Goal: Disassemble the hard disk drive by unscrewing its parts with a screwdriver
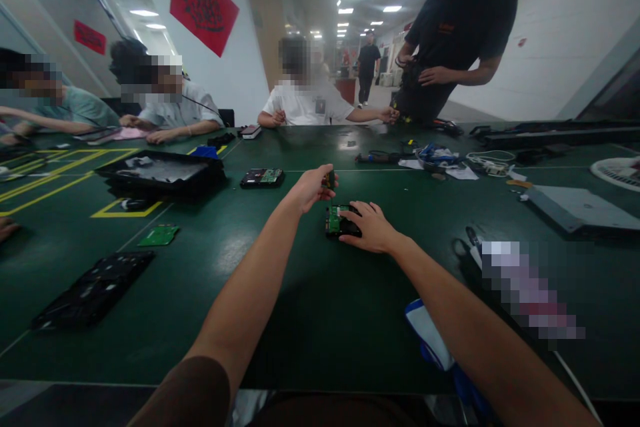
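A hard drive (334,223) with a green circuit board facing up lies on the dark green table in front of me. My right hand (370,225) rests over its right part, thumb at the near edge and fingers across the far side, gripping it. Above the drive's left part, my left hand (316,188) is closed around the handle of a screwdriver (329,179). The thin shaft points down at the board; whether its tip sits in a screw is too small to tell. Past my left hand lies another hard drive (262,177), also board side up.
A black tray (160,173), a loose green circuit board (159,235) and a black flat casing (93,288) are on the left. At right lie a grey metal box (583,210), cables (440,157) and blue-white gloves (431,337). Several people sit or stand across the table.
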The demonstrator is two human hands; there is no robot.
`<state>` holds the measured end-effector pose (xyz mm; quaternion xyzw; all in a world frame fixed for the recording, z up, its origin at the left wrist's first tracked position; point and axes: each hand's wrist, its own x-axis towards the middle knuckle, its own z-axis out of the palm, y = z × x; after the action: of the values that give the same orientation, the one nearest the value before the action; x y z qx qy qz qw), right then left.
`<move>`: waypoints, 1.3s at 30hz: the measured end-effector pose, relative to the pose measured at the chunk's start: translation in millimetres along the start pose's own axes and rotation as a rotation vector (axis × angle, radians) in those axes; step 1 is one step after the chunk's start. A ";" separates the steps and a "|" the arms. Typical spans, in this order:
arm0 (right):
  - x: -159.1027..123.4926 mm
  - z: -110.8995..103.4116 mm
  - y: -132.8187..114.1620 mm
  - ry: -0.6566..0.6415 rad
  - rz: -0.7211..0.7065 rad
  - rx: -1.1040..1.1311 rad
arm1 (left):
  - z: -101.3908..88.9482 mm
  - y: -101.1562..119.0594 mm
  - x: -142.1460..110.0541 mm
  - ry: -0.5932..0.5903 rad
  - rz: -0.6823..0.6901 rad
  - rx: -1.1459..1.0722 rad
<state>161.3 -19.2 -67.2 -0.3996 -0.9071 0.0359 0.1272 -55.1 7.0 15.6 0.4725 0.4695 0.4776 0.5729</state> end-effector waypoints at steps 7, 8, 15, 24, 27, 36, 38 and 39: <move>-3.1 -0.2 0.2 -0.002 0.006 -0.010 | 0.6 0.9 -1.5 -0.004 0.000 -0.010; -3.4 0.1 0.2 -0.001 0.007 -0.014 | 0.3 0.7 -1.3 -0.002 -0.003 -0.013; -5.5 2.0 1.5 0.008 -0.004 -0.023 | -3.0 -2.8 1.7 0.023 0.013 -0.038; -7.9 1.5 2.0 0.013 -0.001 -0.015 | -4.6 -5.2 3.4 0.044 0.007 -0.063; -8.8 0.6 2.2 0.009 0.002 -0.012 | -5.8 -6.5 4.4 0.048 0.014 -0.075; -9.0 1.1 2.4 0.005 0.011 -0.016 | -7.2 -6.9 5.5 0.082 0.015 -0.070; -9.0 1.3 2.8 0.004 0.009 -0.013 | -7.9 -7.6 6.6 0.087 0.018 -0.063; -9.0 1.6 3.2 0.005 0.007 -0.011 | -8.1 -8.1 7.2 0.086 0.021 -0.057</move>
<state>169.0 -23.6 -71.1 -0.4035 -0.9056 0.0305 0.1271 -61.5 14.1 6.1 0.4398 0.4752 0.5165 0.5603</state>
